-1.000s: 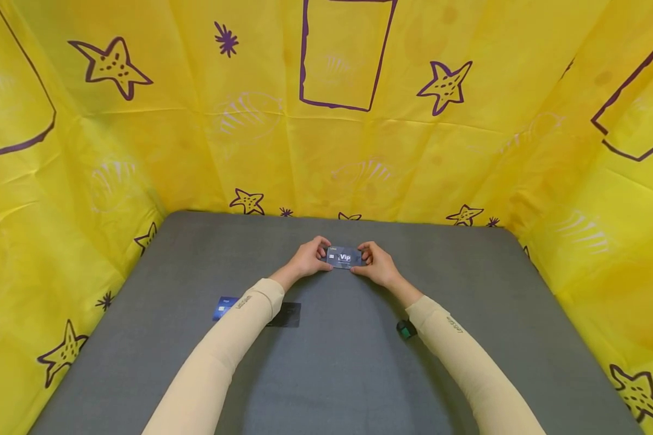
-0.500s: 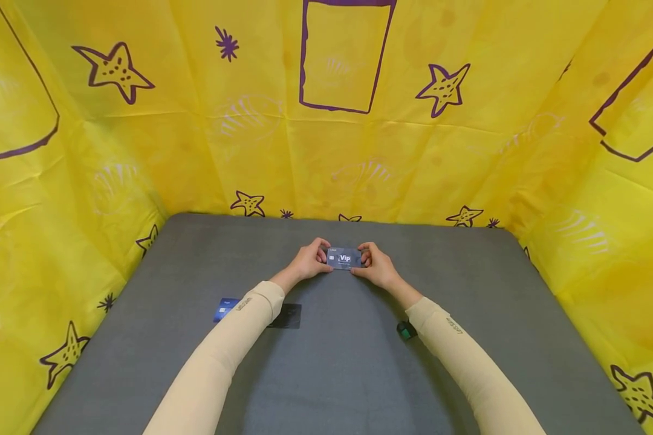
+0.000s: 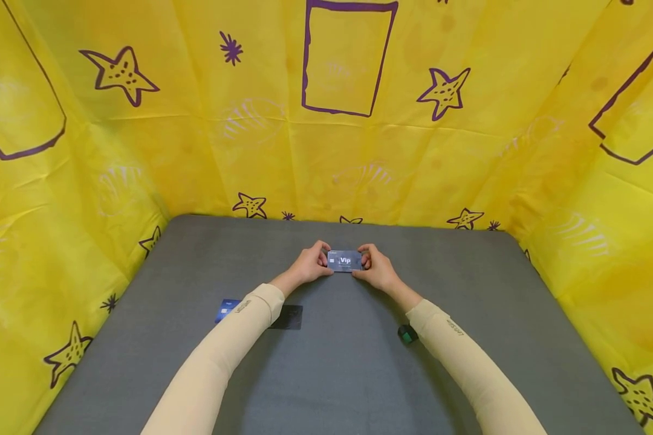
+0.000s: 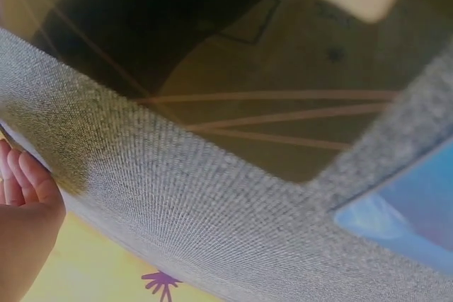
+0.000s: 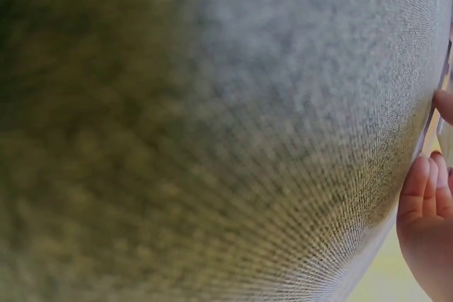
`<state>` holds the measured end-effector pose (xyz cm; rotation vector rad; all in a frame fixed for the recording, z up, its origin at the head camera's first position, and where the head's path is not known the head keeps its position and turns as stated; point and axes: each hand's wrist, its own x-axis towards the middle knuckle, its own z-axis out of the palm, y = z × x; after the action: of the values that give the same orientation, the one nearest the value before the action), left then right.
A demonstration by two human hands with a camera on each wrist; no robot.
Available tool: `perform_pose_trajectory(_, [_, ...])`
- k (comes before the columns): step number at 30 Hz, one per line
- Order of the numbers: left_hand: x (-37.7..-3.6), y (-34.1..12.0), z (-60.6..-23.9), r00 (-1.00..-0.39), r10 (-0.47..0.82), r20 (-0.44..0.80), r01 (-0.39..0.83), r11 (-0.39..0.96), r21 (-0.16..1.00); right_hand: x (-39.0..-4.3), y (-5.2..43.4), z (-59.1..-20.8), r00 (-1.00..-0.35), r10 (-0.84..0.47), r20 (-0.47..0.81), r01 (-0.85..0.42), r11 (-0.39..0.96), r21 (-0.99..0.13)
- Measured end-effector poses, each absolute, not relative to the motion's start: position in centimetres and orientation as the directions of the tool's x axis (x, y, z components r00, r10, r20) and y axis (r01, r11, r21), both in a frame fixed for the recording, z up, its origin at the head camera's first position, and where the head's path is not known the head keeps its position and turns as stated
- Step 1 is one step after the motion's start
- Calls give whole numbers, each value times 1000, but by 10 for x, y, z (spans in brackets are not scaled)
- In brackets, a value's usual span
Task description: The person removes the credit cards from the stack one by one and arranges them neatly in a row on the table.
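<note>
A grey-blue card printed "Vip" [image 3: 344, 261] is held between both hands near the far middle of the grey surface. My left hand [image 3: 311, 263] pinches its left end, thumb at the lower corner and fingers at the upper one. At the opposite end my right hand [image 3: 378, 266] pinches it the same way. In the left wrist view the left hand [image 4: 27, 192] shows only at the left edge. The right wrist view catches the right hand [image 5: 428, 210] at its right edge, with the card seen nearly edge-on.
Beneath the left forearm lie a blue card [image 3: 227, 308] and a black card [image 3: 290, 317], both partly covered by the sleeve. A small black and green object [image 3: 407, 334] sits by the right sleeve. Yellow patterned cloth [image 3: 337, 151] walls the grey surface [image 3: 337, 374] at back and sides.
Both hands keep their pinch on the card, whose position on the surface looks the same. The whole head view has shifted slightly downward.
</note>
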<state>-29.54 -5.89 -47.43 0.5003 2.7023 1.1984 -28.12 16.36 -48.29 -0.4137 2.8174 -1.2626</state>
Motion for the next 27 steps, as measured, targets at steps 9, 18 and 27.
perform_pose_trajectory(9, [-290,-60,-474,-930,367,11,256,628,735,-275,164,-482,-960,-259,106,-251,632,-733])
perform_pose_trajectory(18, [-283,-66,-473,-928,373,18,263,619,740,-268,163,-483,-955,-270,124,-273,630,-727])
perform_pose_trajectory(27, [-271,-71,-473,-924,380,34,282,620,732,-256,162,-480,-944,-297,145,-308,633,-710])
